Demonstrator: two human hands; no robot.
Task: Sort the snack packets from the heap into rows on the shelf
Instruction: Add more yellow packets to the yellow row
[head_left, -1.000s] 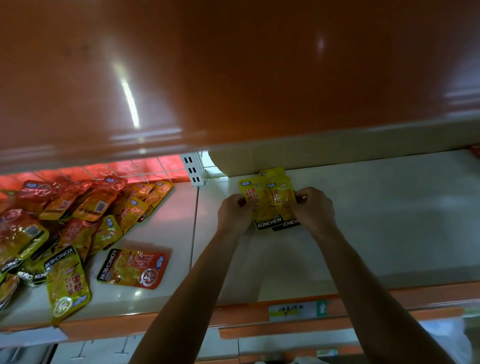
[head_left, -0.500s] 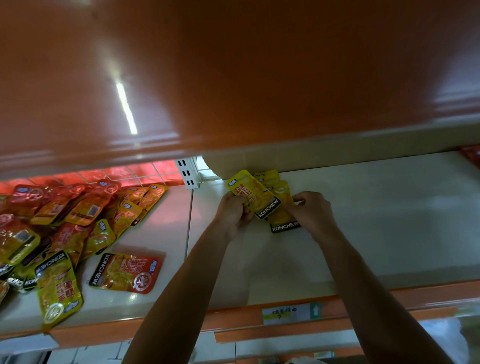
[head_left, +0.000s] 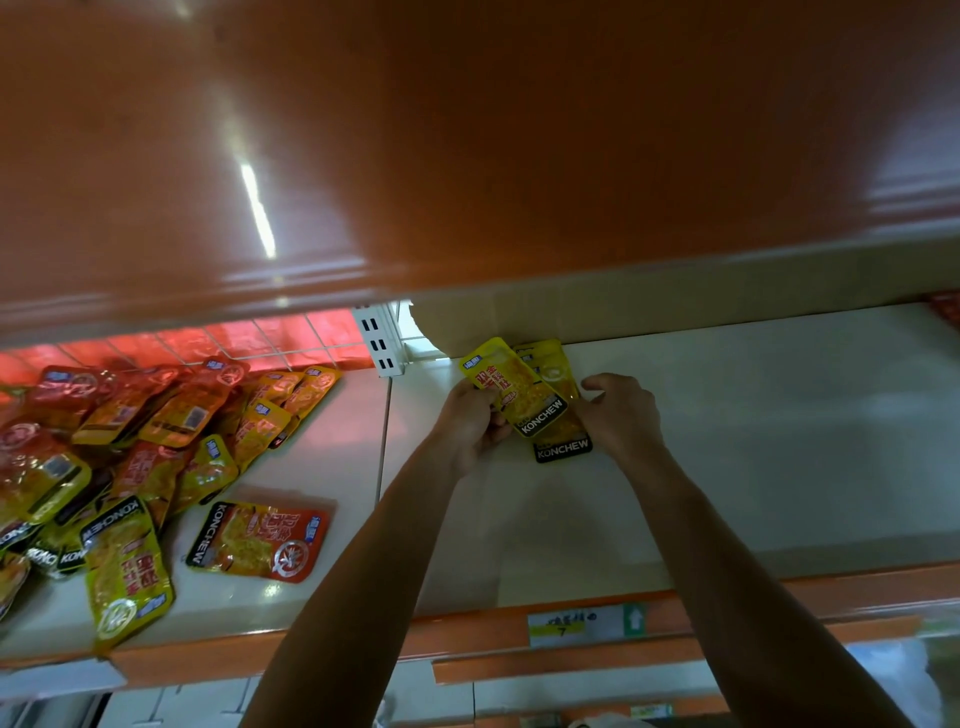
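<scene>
A yellow snack packet (head_left: 519, 387) is tilted in my left hand (head_left: 470, 421), which grips its left edge. Behind it a small stack of yellow packets (head_left: 563, 439) lies at the back left of the white shelf (head_left: 753, 441). My right hand (head_left: 621, 415) has curled fingers touching the right side of that stack. The heap of red and yellow packets (head_left: 130, 441) sits on the neighbouring shelf section to the left.
One red-and-yellow packet (head_left: 260, 540) lies alone in front of the heap, and a yellow packet (head_left: 124, 577) hangs near the shelf's front edge. An orange upper shelf (head_left: 467, 156) overhangs the work area. A price label (head_left: 582, 623) is fixed to the orange front rail.
My left hand has lifted the top yellow packet and tilted it leftward off the stack. My right hand has stayed at the stack's right side.
</scene>
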